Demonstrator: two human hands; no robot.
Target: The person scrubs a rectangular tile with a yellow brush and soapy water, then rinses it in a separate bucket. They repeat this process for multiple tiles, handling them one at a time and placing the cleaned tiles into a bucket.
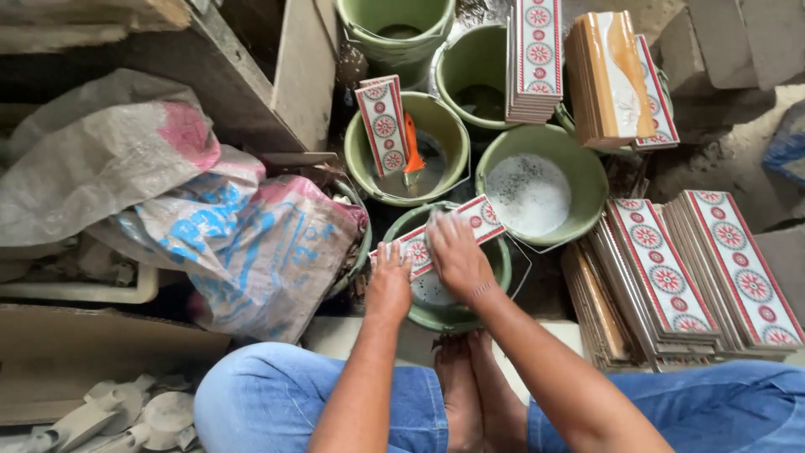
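A long narrow tile (480,220) with red round flower patterns lies across the rim of a green bucket (506,267) right in front of me. My left hand (390,281) grips the tile's left end. My right hand (455,253) lies flat on the tile's middle, fingers together, and covers part of the pattern. The bucket under the tile holds cloudy liquid. My knees in blue jeans and my bare feet (465,386) are at the bottom.
Several more green buckets stand beyond: one with white foamy liquid (528,191), one with an orange-handled tool (412,151) and upright tiles (382,124). Stacks of patterned tiles (700,268) lie at the right, more stand at the back (537,54). Printed sacks (243,243) crowd the left.
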